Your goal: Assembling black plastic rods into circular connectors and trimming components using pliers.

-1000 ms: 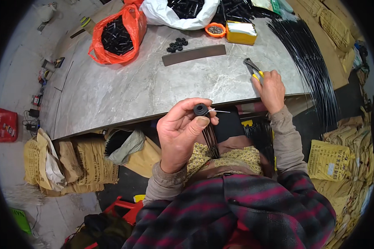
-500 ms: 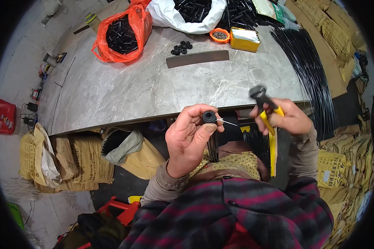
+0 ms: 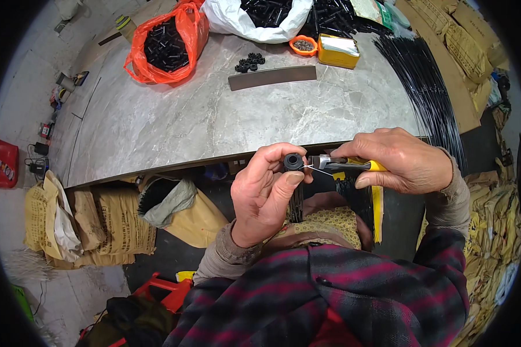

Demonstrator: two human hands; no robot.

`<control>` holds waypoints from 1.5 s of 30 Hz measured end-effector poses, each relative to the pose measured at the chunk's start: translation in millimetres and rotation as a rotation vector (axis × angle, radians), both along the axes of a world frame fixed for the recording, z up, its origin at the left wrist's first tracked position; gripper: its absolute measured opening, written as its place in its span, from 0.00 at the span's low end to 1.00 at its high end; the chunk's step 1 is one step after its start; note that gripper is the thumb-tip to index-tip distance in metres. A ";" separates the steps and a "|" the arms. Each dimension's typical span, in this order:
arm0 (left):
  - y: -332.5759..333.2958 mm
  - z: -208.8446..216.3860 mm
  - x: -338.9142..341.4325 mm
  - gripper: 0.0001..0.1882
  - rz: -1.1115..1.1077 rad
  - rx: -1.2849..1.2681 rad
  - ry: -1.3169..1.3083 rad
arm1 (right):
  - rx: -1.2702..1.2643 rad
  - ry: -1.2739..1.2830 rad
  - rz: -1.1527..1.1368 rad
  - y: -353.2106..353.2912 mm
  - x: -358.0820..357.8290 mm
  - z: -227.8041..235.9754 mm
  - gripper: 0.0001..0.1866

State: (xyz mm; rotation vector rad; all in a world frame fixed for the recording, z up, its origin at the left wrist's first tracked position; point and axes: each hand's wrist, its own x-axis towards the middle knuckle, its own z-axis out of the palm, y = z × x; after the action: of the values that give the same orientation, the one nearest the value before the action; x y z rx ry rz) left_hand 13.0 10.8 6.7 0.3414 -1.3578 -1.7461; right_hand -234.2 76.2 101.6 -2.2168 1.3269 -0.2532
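Observation:
My left hand [image 3: 264,194] pinches a round black plastic piece [image 3: 293,162] with a hole in its middle, between thumb and fingers. Black strands [image 3: 296,202] hang below it. From its right side a thin pale wire [image 3: 318,169] sticks out. My right hand [image 3: 400,159] is closed around pincers with yellow handles [image 3: 376,166]. Their dark metal jaws [image 3: 321,161] are at the wire, close beside the black piece; whether they bite on it I cannot tell.
On the grey marbled table [image 3: 173,121] lie a grey flat bar [image 3: 272,77], small black rings [image 3: 250,62], an orange dish [image 3: 303,45] and a yellow box [image 3: 338,51]. Bags of black parts [image 3: 167,45] stand behind. Long black strands [image 3: 425,87] lie at right. Brown sacks [image 3: 121,222] sit below left.
My right hand has turned the pincers from upright to level and brought them left, to the wire beside the black piece. The left hand has kept its place and hold.

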 end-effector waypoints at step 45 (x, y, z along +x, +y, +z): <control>-25.3 6.8 11.9 0.16 -0.235 0.005 0.089 | -0.934 0.733 0.109 17.3 27.3 17.9 0.24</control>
State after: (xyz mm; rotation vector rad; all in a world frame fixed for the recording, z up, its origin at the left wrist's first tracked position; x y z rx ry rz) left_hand 24.9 -14.4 13.5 0.1080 -1.3730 -1.9329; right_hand -206.9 93.5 119.6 -3.3803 1.6448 0.0134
